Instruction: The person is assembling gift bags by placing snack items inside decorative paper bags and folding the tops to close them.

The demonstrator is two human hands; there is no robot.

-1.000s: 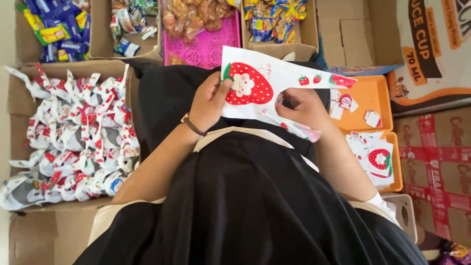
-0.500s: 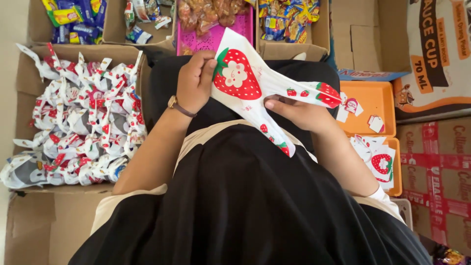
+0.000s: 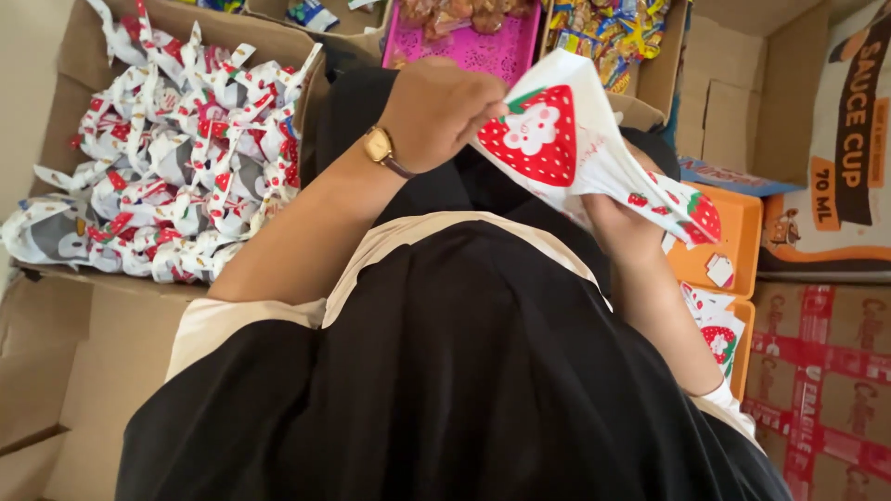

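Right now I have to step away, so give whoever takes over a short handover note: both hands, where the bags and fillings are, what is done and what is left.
Left hand: fingers pinch the top edge of a white strawberry-print bag, held up over the lap.
Right hand: grips the same bag from below, partly hidden behind it.
Done: a cardboard box on the left is piled with tied strawberry-print bags.
Left: flat bags wait in the orange tray on the right. The pink tray and the box of wrapped sweets sit ahead. The held bag is not yet tied; whether it holds anything cannot be seen.
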